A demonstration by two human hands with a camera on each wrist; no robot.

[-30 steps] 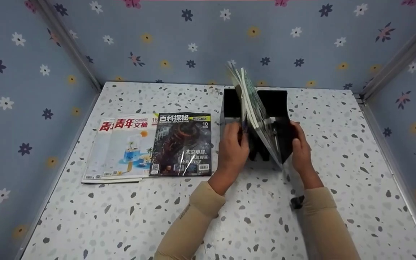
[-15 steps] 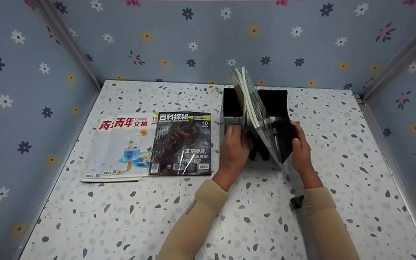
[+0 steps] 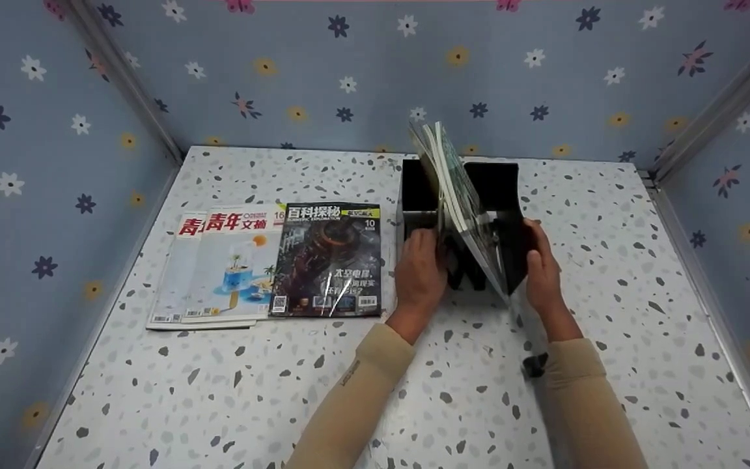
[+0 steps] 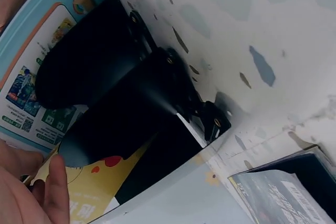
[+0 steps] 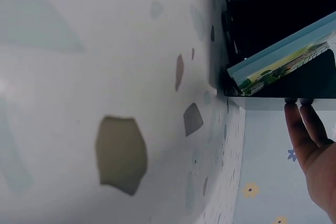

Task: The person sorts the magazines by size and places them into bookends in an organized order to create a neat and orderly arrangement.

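A black desk file rack [image 3: 492,185] with dividers stands at the back right of the table. Several magazines [image 3: 456,189] lean in it, tops tilted to the left. My left hand [image 3: 420,273] reaches into its left compartment. In the left wrist view, my thumb and fingers pinch the edge of a yellow-covered magazine [image 4: 89,198], beside a rounded black divider [image 4: 110,114]. My right hand [image 3: 544,280] rests against the rack's right outer side. In the right wrist view its straight fingers touch the wall, near a magazine with a light-blue spine [image 5: 289,56].
Left of the rack, a dark-covered magazine [image 3: 329,260] lies flat, next to overlapping white-covered magazines [image 3: 235,260]. A small black object [image 3: 535,366] shows beside my right sleeve. Flower-patterned walls [image 3: 375,78] enclose the speckled table [image 3: 453,404] at the back and sides.
My left hand has slid slightly toward me and lower along the left compartment. The leaning magazines sway a little. My right hand stays at the rack's side.
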